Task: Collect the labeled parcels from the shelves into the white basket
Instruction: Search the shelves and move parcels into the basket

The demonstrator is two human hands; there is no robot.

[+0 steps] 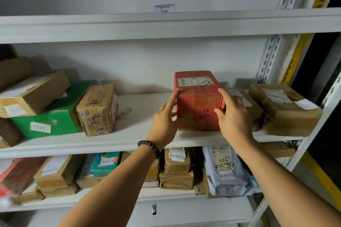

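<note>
Head view puts both my hands on a red parcel [198,101] standing on the middle shelf [144,116], its printed label on top and handwritten numbers on the front face. My left hand [164,121] lies against its left side, fingers [173,97] straight and together, reaching toward the top corner, thumb at the front edge. My right hand [232,116] wraps the right front corner, fingers curled over the side and thumb pressed on the front.

Just beyond the right fingers a brown parcel [245,97] sits hard against the red one; I cannot tell whether my knuckles touch it. Past that lies a bigger taped brown parcel [287,108], near the slotted upright [267,61]. Left of my left fingers the shelf is bare up to a worn brown carton [97,110], well apart, with a green box [53,116] beside it and a tilted brown box [33,94] resting on the green one.

Below my wrists, the lower shelf holds packed parcels, among them a teal box [105,162] and a grey mailer bag [227,171]. A dark bead bracelet [149,146] circles my left wrist.
</note>
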